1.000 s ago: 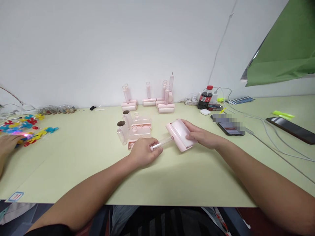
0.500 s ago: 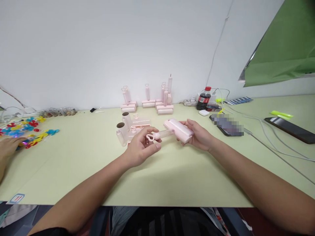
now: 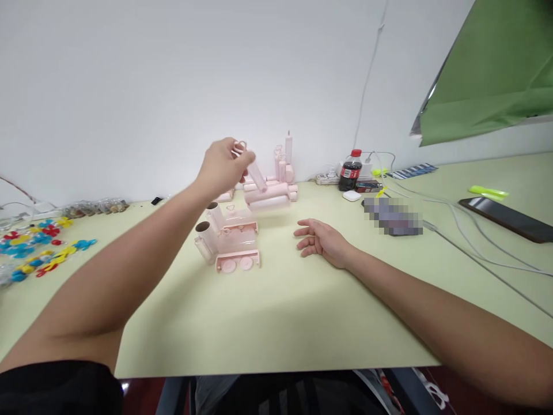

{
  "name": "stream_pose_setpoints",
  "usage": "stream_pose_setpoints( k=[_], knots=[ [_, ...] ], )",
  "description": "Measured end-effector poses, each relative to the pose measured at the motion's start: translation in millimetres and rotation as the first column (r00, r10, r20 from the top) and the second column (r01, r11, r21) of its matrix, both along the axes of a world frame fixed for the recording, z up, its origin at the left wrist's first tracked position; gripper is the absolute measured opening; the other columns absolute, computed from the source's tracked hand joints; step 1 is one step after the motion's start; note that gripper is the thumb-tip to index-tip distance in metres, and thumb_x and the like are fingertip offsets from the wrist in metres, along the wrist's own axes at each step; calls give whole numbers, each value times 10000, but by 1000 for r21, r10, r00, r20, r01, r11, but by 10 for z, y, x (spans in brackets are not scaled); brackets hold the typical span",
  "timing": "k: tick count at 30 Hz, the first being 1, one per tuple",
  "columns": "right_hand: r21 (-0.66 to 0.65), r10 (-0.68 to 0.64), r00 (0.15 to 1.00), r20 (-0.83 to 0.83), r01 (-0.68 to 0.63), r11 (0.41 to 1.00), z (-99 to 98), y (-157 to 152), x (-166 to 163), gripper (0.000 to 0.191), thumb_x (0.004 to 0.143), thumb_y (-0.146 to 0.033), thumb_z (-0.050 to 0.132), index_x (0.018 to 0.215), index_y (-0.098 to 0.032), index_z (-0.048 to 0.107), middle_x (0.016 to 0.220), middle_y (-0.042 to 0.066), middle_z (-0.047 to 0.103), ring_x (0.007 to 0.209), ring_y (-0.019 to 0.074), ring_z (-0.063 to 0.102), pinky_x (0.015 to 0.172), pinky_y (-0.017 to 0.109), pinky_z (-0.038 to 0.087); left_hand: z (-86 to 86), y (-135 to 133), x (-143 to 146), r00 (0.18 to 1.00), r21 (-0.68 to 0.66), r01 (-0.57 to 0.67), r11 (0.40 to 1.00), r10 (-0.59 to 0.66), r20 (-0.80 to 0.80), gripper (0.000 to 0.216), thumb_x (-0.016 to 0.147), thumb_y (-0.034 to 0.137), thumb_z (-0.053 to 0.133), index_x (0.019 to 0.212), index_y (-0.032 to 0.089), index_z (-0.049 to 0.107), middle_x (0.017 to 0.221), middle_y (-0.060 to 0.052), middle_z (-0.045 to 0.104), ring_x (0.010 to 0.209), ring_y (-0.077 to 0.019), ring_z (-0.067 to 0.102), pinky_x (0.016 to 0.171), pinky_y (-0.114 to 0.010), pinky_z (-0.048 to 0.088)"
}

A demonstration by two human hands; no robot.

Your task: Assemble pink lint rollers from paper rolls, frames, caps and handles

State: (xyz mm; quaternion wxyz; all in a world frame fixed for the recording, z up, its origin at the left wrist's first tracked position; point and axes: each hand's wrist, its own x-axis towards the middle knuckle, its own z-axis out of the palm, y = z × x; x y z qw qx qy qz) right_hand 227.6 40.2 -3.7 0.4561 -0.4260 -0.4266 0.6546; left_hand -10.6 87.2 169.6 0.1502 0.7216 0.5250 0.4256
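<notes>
Roller (image 3: 268, 197) in pink plastic hangs tilted to the left of the cola bottle (image 3: 349, 173), its handle (image 3: 258, 176) slanting up to a looped end (image 3: 240, 145). The left hand (image 3: 227, 164) is closed on that upper end, thumb and fingers about the loop; whether the head clears the worktop (image 3: 302, 311) or touches it, I cannot tell. The right hand (image 3: 320, 241), left of the bottle and nearer the person, holds nothing, its fingers loosely spread.

I would expect the tool to be light but head-heavy, the wide part sitting far from the grip, so it may swing or twist when pinched up there. The see-through handle looks stiff and smooth, perhaps slick; the thin loop is likely the most fragile part. Mid-handle should give a firmer hold, or the hard pink casing rather than the pale roll, which could mark easily.
</notes>
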Motion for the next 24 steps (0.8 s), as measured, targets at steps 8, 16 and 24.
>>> stream_pose_setpoints(
  k=[8, 16, 24],
  knots=[
    [52, 22, 999, 47, -24, 998, -31, -3, -42, 159, 926, -315, 549, 1041, -207, 568, 908, 56, 644, 633, 134, 632, 500, 275, 583, -24, 1145, -46, 957, -61, -241, 969, 226, -182, 137, 719, 213, 672, 756, 154, 554, 625, -59, 602, 523, -171, 589, 502, -299, 435],
    [81, 58, 994, 88, -65, 995, -103, 5, -46, 184, 906, -283, 571, 1069, -198, 582, 918, 54, 623, 661, 129, 624, 514, 259, 577, -379, 1738, 80, 901, -202, -317, 927, 227, -370, 158, 746, 250, 673, 699, 126, 586, 539, -68, 605, 493, -174, 580, 520, -301, 459],
    [94, 75, 988, 133, -88, 992, -119, 12, -54, 220, 895, -319, 590, 1070, -186, 588, 923, 59, 621, 687, 134, 624, 518, 251, 569, -529, 1934, 89, 921, -243, -326, 914, 249, -300, 173, 794, 281, 663, 812, 122, 597, 585, -82, 621, 497, -177, 615, 492, -272, 473]
  ],
)
